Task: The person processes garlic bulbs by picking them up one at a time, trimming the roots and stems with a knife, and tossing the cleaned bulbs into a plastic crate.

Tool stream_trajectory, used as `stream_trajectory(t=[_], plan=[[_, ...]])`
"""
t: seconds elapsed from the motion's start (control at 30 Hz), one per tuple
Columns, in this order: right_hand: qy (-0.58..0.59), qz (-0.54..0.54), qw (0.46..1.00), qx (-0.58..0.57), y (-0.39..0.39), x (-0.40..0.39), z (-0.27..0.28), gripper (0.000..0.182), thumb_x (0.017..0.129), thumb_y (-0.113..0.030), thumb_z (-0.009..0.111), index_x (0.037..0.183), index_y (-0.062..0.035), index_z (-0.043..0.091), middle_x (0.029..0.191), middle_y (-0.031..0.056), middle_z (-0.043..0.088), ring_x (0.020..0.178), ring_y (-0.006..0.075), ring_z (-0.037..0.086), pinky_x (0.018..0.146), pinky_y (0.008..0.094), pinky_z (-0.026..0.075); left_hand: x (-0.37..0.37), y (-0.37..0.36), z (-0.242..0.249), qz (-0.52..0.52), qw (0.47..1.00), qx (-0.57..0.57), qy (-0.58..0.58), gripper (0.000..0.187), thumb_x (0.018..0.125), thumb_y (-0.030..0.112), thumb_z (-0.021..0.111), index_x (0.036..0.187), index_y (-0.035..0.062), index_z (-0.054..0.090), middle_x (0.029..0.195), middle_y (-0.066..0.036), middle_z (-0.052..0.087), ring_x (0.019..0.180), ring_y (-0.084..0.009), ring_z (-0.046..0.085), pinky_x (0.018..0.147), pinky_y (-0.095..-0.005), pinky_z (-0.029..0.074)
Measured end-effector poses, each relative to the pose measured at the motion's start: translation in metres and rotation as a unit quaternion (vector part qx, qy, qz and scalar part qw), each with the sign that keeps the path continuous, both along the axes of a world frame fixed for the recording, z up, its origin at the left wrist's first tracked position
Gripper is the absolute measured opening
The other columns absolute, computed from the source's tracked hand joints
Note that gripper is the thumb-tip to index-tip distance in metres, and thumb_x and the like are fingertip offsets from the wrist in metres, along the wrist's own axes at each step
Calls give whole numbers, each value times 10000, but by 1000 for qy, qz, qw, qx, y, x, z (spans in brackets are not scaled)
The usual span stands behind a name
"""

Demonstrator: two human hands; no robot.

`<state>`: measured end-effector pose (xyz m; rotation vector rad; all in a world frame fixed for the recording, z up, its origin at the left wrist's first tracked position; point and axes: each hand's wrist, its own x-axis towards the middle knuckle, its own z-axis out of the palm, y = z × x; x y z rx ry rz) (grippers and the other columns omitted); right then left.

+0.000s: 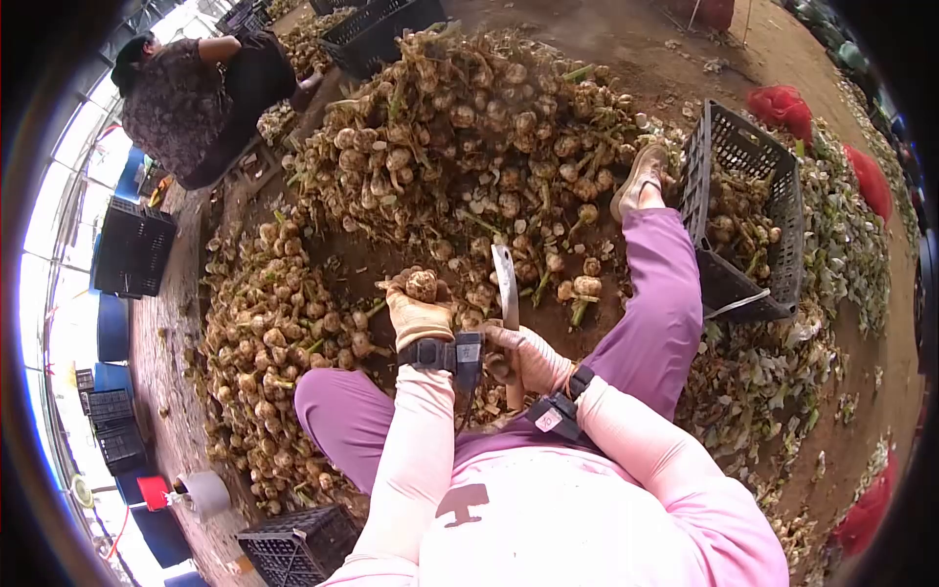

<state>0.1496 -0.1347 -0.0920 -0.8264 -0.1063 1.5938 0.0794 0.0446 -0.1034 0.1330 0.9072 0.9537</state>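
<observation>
My left hand, in a tan glove, is closed around a garlic bulb in front of my lap. Close by on its right, my gloved right hand grips a sickle-like knife by its wooden handle. The knife's curved metal blade points up and away from me, apart from the bulb. Just beyond both hands rises a big heap of garlic with stems and roots. A second pile of garlic spreads to the left of my knee.
A black crate with some garlic stands beside my right foot. Leaf and skin scraps cover the ground at right, near red net bags. Another person sits at upper left. Black crates stand along the left side.
</observation>
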Motion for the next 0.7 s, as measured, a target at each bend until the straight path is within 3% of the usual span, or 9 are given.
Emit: stream_trajectory(t=[0.23,0.27,0.3,0.33,0.37,0.4,0.5,0.67,0.7], plan=[[62,90,994,25,4,-13,-9,326,924,-392,431,1107,-158,565,850,-50,570,534,44,395,443,193,303,-14,21,-77,-17,983,163,85,194,849,277,494,920,118,579,844,-23,633,739,-192,598,687,-340,482],[51,76,996,21,5,-18,-14,343,938,-390,379,1139,-169,548,861,-56,551,511,45,349,423,194,276,-27,34,-98,-93,918,349,162,220,855,239,510,1003,82,557,917,-27,632,802,-182,600,744,-335,488],[83,70,994,28,5,-17,-9,321,939,-378,398,1142,-176,544,793,-61,538,499,43,357,403,184,260,-6,-22,17,-163,678,430,574,235,874,163,483,1083,61,510,937,-39,629,857,-166,603,781,-302,493],[105,51,993,24,6,-18,4,317,936,-381,416,1144,-175,540,733,-64,524,481,42,355,384,178,243,-14,-1,-25,-76,921,315,216,237,878,126,478,1101,51,507,928,-54,622,820,-151,600,762,-290,497],[119,48,992,11,7,-19,8,294,932,-389,432,1085,-169,552,671,-69,485,461,47,351,376,178,241,-9,-11,-13,-81,786,405,461,245,877,157,505,1084,32,544,891,-54,621,765,-151,584,718,-283,492],[169,71,983,26,7,-20,-8,276,925,-401,440,1016,-167,552,662,-72,451,499,50,375,397,175,261,-5,-3,-28,31,949,250,193,250,888,184,502,1055,9,566,852,-55,615,726,-143,565,664,-278,475],[173,20,985,22,8,-23,-1,270,892,-395,535,927,-132,588,646,-91,461,510,30,365,476,157,317,-6,-10,-44,-38,910,315,266,213,860,74,533,1056,-3,559,779,-61,586,605,-129,536,555,-261,448],[79,52,996,0,5,-20,9,193,873,-298,589,960,-126,577,721,-50,559,524,36,431,465,173,333,-13,-27,-35,-283,433,538,666,371,772,282,617,1072,71,562,890,-157,642,785,-341,618,720,-370,497],[71,62,996,5,4,-21,6,192,873,-303,587,958,-131,578,711,-48,557,523,39,432,459,177,331,-13,-26,-28,-282,433,537,667,371,772,282,617,1072,71,562,890,-157,642,785,-341,618,720,-370,497]])
